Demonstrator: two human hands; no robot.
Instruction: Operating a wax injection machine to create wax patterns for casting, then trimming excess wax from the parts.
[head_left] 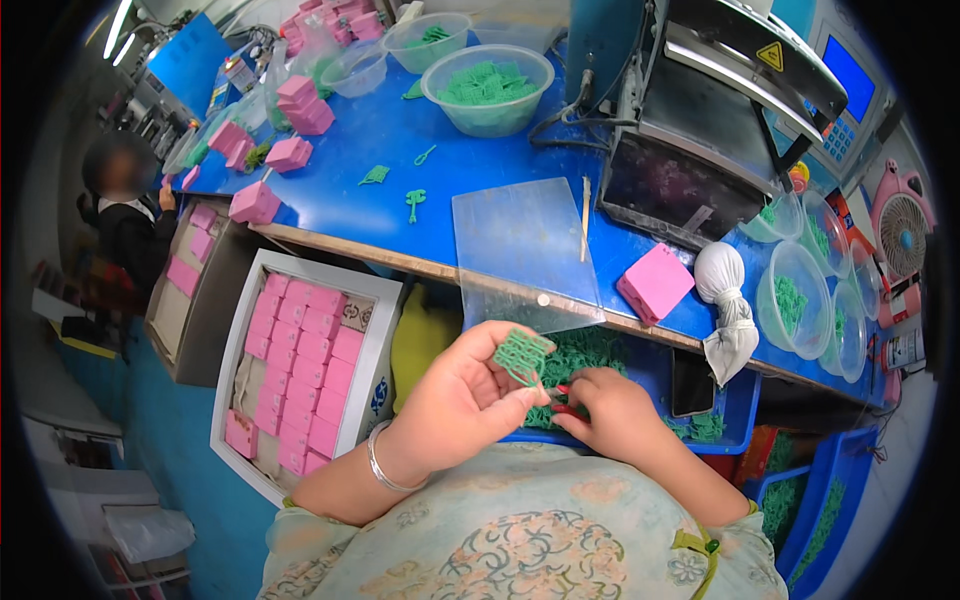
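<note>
My left hand is at the middle, raised, pinching a flat green lattice piece between thumb and fingers. Just right of it my right hand is closed on a small red-handled tool, its working end mostly hidden. Under both hands lies a blue tray heaped with small green pieces. A dark phone rests at the tray's right side. A translucent sheet lies on the blue table's front edge, overhanging it, beside a thin stick.
A white box of pink blocks stands lower left. Bowls of green pieces sit at the back and right. A black metal machine, pink block and white cloth bundle occupy the right. A person is at far left.
</note>
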